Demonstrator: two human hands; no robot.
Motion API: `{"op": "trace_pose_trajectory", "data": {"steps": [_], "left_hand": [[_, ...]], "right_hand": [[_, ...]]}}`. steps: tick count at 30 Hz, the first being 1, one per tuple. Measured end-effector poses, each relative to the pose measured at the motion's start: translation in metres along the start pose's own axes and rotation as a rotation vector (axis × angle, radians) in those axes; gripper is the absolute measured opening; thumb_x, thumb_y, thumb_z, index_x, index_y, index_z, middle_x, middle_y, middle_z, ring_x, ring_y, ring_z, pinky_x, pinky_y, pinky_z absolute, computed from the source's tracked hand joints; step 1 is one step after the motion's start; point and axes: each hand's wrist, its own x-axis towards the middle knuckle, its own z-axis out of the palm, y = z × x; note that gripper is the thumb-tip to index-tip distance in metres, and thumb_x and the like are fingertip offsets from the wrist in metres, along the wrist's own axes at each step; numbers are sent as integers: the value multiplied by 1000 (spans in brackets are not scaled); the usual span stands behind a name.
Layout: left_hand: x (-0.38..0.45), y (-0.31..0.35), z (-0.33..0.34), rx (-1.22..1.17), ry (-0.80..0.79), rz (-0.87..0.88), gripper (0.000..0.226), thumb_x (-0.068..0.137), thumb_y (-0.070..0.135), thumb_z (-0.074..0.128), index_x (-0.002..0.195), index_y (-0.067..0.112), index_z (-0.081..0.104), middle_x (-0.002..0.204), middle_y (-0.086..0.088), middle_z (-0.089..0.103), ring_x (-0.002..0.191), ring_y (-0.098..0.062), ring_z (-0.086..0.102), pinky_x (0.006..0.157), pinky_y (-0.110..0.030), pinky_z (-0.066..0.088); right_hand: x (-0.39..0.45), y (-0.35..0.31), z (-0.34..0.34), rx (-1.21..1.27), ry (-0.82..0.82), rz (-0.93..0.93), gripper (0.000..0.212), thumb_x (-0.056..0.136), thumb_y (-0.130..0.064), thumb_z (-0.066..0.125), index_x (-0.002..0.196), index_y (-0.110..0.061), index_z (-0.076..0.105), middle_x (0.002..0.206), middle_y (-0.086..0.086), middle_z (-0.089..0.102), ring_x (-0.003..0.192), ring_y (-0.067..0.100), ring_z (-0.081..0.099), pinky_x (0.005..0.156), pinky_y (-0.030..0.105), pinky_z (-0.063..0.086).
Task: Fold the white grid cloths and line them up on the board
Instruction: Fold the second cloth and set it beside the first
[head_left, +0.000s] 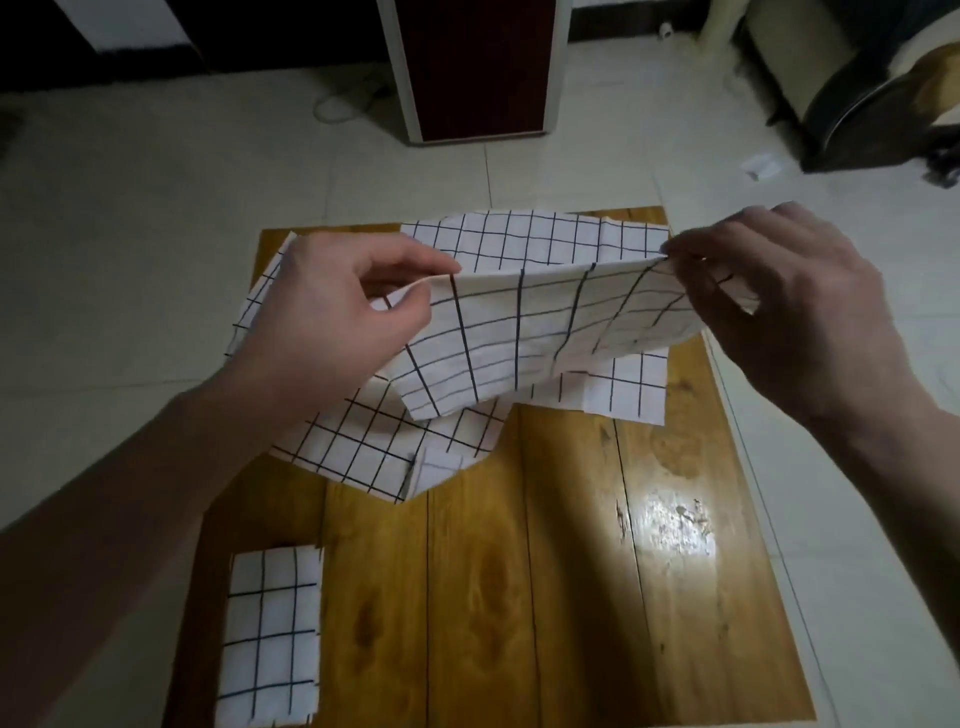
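Note:
A white grid cloth (524, 338) hangs in the air above the far half of the wooden board (545, 571). My left hand (332, 317) pinches its upper left corner and my right hand (779, 291) pinches its upper right corner, so the top edge is stretched between them. Under it, more unfolded grid cloths (363, 447) lie spread over the board's far part. One folded grid cloth (270, 634) lies flat at the board's near left corner.
The board lies on a pale tiled floor (130, 234). A dark red cabinet with a white frame (475, 67) stands beyond the board. A dark chair base (872, 104) is at the far right, with a scrap of paper (761, 166) beside it.

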Motion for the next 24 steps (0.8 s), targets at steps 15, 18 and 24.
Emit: {"op": "trace_pose_trajectory", "data": {"steps": [15, 18, 24], "left_hand": [[-92, -110, 67, 398, 22, 336, 54, 81, -24, 56, 126, 3, 73, 127, -10, 74, 120, -22, 69, 109, -37, 51], [-119, -130, 92, 435, -43, 331, 53, 73, -19, 61, 119, 1, 75, 123, -15, 75, 115, -29, 72, 106, -46, 51], [-167, -164, 133, 414, -108, 237, 65, 56, -26, 86, 115, 0, 77, 121, -18, 75, 112, -35, 74, 91, -56, 61]], "right_hand": [[-110, -39, 92, 176, -158, -19, 16, 99, -10, 68, 112, -11, 77, 105, 4, 73, 86, 29, 66, 69, 43, 54], [-142, -45, 113, 187, -270, 12, 25, 96, -8, 67, 120, -10, 73, 110, 6, 70, 89, 29, 66, 71, 42, 56], [-205, -62, 138, 132, -413, 67, 52, 81, -4, 84, 130, -16, 70, 115, 4, 67, 97, 24, 61, 74, 41, 58]]}}
